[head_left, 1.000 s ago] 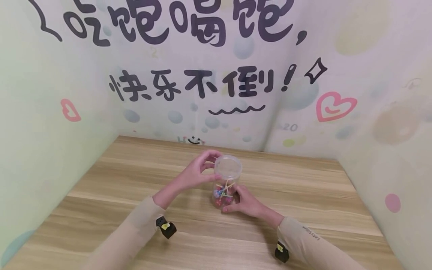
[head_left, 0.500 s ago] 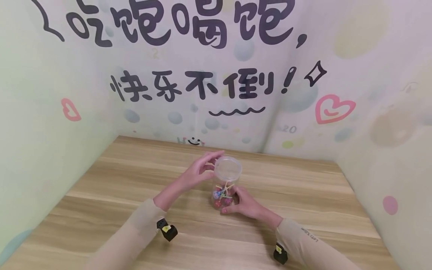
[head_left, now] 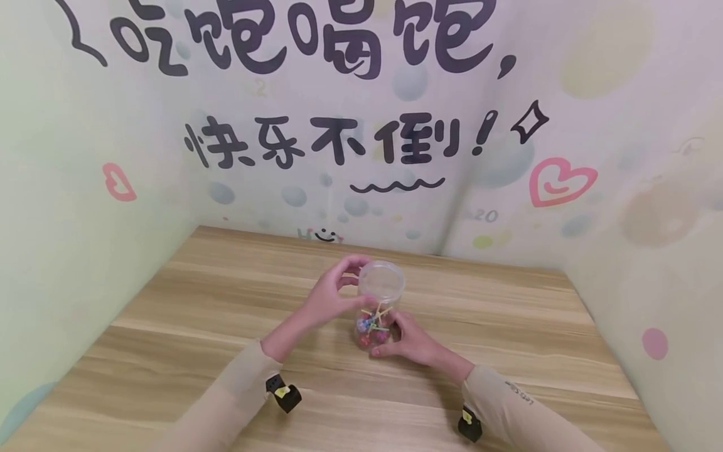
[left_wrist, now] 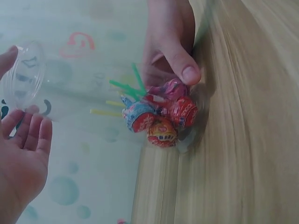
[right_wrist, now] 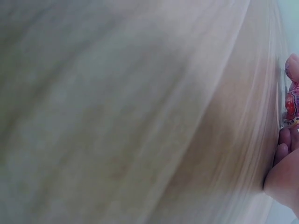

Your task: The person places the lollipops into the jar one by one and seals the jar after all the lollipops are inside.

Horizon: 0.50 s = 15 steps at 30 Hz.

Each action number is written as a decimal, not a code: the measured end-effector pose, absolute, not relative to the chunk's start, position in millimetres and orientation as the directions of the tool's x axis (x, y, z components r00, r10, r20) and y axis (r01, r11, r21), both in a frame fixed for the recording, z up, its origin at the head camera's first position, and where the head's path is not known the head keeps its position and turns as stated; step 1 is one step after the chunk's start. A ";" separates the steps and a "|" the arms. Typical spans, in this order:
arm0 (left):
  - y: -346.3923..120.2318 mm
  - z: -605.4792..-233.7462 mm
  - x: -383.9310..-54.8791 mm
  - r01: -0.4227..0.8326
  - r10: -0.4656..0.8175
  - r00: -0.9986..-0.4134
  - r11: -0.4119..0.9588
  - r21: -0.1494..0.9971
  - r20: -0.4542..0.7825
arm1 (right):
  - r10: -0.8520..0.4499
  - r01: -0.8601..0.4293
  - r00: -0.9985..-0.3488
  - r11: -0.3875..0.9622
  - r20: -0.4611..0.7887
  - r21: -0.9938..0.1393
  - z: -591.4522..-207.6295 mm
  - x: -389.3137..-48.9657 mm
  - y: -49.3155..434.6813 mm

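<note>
A clear plastic jar (head_left: 358,339) stands upright on the wooden table, with a round translucent lid (head_left: 382,280) at its top. Inside are several wrapped lollipops (left_wrist: 161,114) in red, blue, pink and orange, their green and yellow sticks pointing up. My left hand (head_left: 333,294) curls around the lid, thumb on the near side and fingers behind; in the left wrist view thumb and fingertips meet its edge from opposite sides. Low on the jar, my right hand (head_left: 417,342) grips the body, thumb in front. The right wrist view catches only part of that hand (right_wrist: 285,172) at its right edge.
The wood-grain table (head_left: 226,289) reaches back to a wall (head_left: 282,207) printed with large black characters, hearts and bubbles. Pale walls close in both sides. Black wrist cameras (head_left: 286,395) hang under both sleeves.
The left thumb came away from the lid's near side half a second ago and is now back against it. The right hand and the jar stay in place.
</note>
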<state>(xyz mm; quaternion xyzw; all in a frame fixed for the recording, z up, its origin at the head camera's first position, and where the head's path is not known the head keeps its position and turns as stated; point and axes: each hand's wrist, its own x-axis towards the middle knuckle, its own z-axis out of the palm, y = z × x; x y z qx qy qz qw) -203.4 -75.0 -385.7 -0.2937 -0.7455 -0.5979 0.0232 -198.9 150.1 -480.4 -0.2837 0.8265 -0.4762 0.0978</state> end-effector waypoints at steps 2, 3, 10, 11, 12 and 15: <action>-76.8 -384.5 -205.4 0.481 0.444 -0.805 0.101 0.871 0.393 | -0.567 -0.381 -0.815 0.377 0.115 -0.844 -480.5 -199.1 150.1; -78.0 -383.9 -206.7 0.488 0.465 -0.793 0.096 0.867 0.395 | -0.570 -0.386 -0.813 0.373 0.120 -0.844 -480.7 -199.3 150.1; -85.0 -379.4 -216.5 0.526 0.590 -0.694 0.023 0.850 0.414 | -0.582 -0.423 -0.795 0.334 0.168 -0.843 -479.5 -199.1 150.1; -85.4 -379.4 -217.5 0.526 0.597 -0.686 0.011 0.851 0.416 | -0.582 -0.425 -0.794 0.331 0.173 -0.842 -479.2 -198.9 150.1; -85.9 -379.5 -217.9 0.524 0.600 -0.682 0.001 0.852 0.419 | -0.583 -0.426 -0.793 0.327 0.175 -0.843 -478.9 -198.8 150.0; -86.4 -379.8 -216.6 0.507 0.583 -0.700 -0.001 0.862 0.412 | -0.582 -0.421 -0.795 0.327 0.171 -0.846 -477.8 -198.5 149.9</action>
